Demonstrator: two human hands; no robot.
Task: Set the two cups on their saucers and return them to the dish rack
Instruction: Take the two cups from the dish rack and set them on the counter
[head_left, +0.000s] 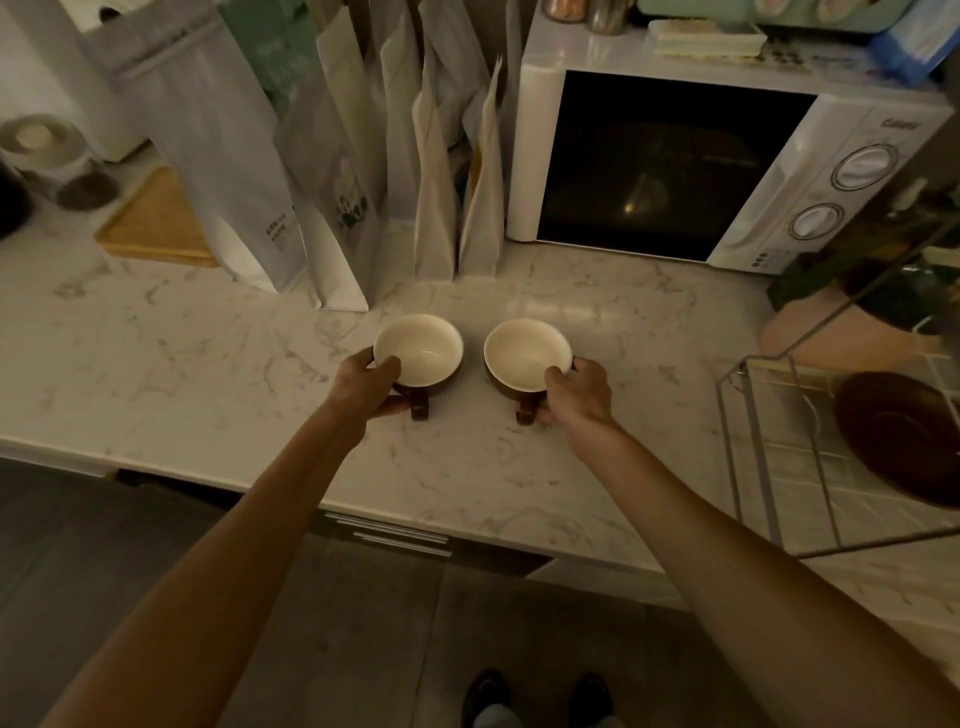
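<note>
Holding two cups side by side on the marble tabletop

Gripping one cup each, both hands reach forward over the white-veined marble tabletop. The left hand is closed around the left cup, thumb hooked over the near rim and fingers wrapped under the brown body beside the handle. The right hand holds the right cup the same way, thumb on the near rim and fingers curled by the handle.

Both cups stand upright, mouths facing up, cream inside and dark brown outside. They sit close together with a narrow gap between them, near the middle of the tabletop. Each handle points toward the person, at the near side of its cup; the left one angles slightly to the right, the right one slightly to the left. Whether the cups rest on the surface or are just lifted off it cannot be told.

Well to the right, a wire dish rack stands at the tabletop's edge, with a dark brown saucer lying in it, tilted. Behind the cups a row of tall paper pouches stands upright, and a white microwave oven sits to the right of them.
</note>
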